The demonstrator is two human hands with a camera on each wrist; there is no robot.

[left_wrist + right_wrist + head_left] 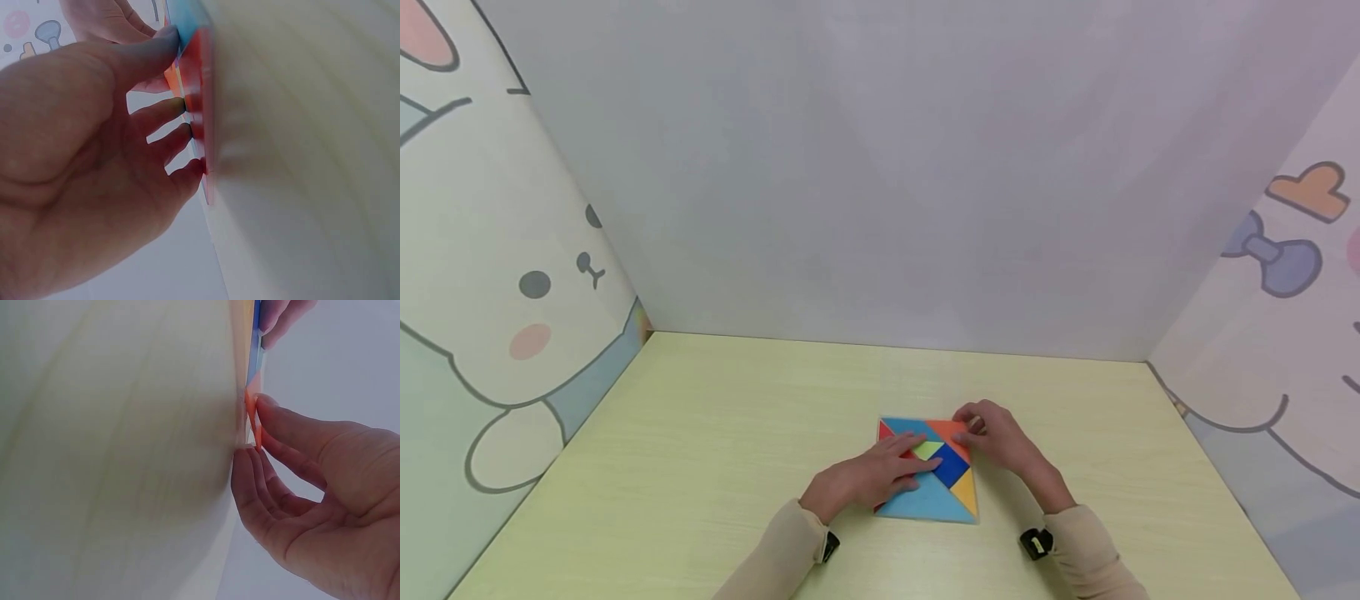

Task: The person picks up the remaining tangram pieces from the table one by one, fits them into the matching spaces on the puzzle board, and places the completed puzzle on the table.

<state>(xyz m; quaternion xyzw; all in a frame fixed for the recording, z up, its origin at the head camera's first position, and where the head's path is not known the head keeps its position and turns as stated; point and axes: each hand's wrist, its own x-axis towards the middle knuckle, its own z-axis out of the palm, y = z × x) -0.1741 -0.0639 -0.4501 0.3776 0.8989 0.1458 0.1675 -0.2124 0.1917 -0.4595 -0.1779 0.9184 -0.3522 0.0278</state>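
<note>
A square tangram puzzle [917, 503] of coloured pieces lies flat on the table. My left hand [874, 477] rests over its left part with fingers spread, touching the pieces. In the left wrist view the fingertips [178, 108] press along the red pieces and the thumb lies on the light blue one. At the far right corner my right hand [996, 433] pinches an orange triangle [942, 429] between thumb and fingers. The right wrist view shows that orange triangle [251, 409] tilted up a little from the tray. Dark blue [950, 465] and yellow [966, 490] pieces lie beside it.
The pale wooden table [737, 417] extends around the puzzle. A plain light wall [880, 183] stands at the back, with cartoon-printed walls [490, 250] at left and right. Dark wrist straps [1036, 543] sit at both sleeves.
</note>
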